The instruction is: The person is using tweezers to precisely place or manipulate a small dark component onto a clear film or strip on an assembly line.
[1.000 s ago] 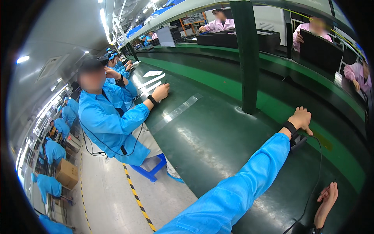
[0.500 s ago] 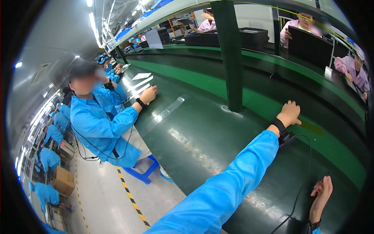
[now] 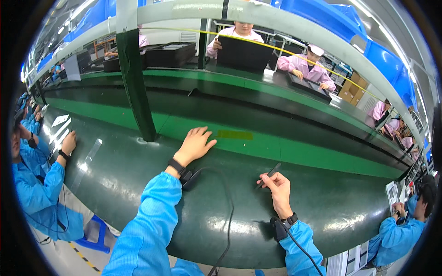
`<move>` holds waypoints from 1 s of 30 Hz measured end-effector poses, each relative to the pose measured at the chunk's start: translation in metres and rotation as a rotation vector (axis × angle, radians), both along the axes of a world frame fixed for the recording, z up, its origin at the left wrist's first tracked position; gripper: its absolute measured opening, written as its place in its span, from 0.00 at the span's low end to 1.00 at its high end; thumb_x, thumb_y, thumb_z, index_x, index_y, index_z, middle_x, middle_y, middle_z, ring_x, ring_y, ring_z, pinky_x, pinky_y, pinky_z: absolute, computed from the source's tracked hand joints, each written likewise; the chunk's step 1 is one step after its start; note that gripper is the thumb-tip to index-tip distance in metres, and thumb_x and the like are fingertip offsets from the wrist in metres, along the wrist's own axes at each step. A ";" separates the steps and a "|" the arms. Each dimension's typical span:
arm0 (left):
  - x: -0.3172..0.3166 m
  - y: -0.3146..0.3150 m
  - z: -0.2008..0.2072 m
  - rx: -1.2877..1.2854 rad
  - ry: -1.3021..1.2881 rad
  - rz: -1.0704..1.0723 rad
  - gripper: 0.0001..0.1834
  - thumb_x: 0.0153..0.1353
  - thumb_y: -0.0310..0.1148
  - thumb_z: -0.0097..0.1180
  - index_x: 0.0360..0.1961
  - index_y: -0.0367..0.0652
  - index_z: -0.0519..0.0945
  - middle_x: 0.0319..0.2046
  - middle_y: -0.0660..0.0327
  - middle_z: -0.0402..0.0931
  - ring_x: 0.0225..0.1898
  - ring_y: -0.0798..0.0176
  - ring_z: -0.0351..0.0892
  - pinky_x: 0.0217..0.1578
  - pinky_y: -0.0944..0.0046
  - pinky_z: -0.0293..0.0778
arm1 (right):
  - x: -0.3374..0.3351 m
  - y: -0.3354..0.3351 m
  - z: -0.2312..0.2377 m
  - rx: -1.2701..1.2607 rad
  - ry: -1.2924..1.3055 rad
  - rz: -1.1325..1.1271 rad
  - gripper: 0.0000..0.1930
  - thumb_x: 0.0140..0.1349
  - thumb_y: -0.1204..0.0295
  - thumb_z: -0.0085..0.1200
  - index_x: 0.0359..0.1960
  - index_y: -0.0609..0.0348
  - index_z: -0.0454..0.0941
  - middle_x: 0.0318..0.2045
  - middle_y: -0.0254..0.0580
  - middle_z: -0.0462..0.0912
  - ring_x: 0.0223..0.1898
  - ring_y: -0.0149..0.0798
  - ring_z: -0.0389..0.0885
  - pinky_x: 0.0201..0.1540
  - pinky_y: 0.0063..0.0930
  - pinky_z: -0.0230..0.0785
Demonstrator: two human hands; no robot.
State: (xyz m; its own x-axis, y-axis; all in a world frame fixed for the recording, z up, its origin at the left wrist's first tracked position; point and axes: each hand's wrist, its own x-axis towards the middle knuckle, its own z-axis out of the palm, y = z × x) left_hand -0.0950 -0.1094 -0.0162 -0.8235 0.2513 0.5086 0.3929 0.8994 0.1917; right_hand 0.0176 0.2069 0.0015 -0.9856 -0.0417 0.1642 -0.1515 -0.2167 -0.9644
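Observation:
My left hand reaches over the far edge of the dark green bench, its fingers spread and nothing in them. It is close to a yellowish tape strip on the green conveyor belt. To the right, my right hand pinches a slim black pen-like tool, tilted up to the right above the bench. Each wrist wears a black strap with a small box. A black cable runs from the left one down across the bench.
A green post stands left of my left hand. Clear tape crosses the bench further left. Co-workers in blue sit at either side. Beyond the belt, people in pink handle black panels. A rail spans overhead.
The view has swung to the right, bringing my right hand from the lower right edge to the middle right, with the black tool now plain. My left hand stays spread near the belt.

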 end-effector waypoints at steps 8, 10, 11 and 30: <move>0.018 -0.012 -0.007 0.077 -0.084 0.025 0.27 0.67 0.51 0.45 0.56 0.42 0.74 0.61 0.53 0.69 0.64 0.48 0.63 0.64 0.50 0.58 | -0.070 -0.007 0.019 0.122 -0.115 0.180 0.10 0.63 0.74 0.49 0.43 0.65 0.67 0.30 0.43 0.80 0.32 0.34 0.81 0.38 0.26 0.73; 0.016 -0.014 -0.002 0.050 -0.072 0.000 0.27 0.66 0.51 0.45 0.55 0.41 0.75 0.61 0.53 0.69 0.65 0.49 0.63 0.65 0.51 0.58 | -0.119 -0.008 0.005 0.386 -0.060 0.071 0.08 0.63 0.73 0.44 0.41 0.64 0.70 0.29 0.40 0.78 0.28 0.32 0.78 0.34 0.26 0.71; 0.016 -0.016 -0.005 0.039 -0.078 0.006 0.27 0.66 0.51 0.46 0.55 0.40 0.75 0.61 0.52 0.69 0.64 0.49 0.63 0.65 0.51 0.58 | -0.133 -0.022 0.001 0.400 -0.052 -0.121 0.09 0.62 0.73 0.46 0.40 0.65 0.73 0.28 0.39 0.77 0.27 0.33 0.77 0.33 0.29 0.69; 0.012 -0.006 -0.015 0.153 0.032 -0.050 0.25 0.64 0.45 0.50 0.51 0.34 0.76 0.56 0.45 0.71 0.60 0.45 0.67 0.61 0.52 0.63 | -0.174 -0.055 -0.006 1.247 -0.106 -0.504 0.22 0.48 0.62 0.70 0.36 0.62 0.73 0.38 0.55 0.82 0.43 0.58 0.80 0.42 0.47 0.73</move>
State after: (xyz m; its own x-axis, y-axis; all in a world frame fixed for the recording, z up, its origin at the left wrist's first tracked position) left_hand -0.0826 -0.1158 -0.0314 -0.7945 0.2089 0.5702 0.4443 0.8401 0.3112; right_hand -0.1569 0.1515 -0.0041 -0.9432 0.2614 0.2051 0.1331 0.8627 -0.4879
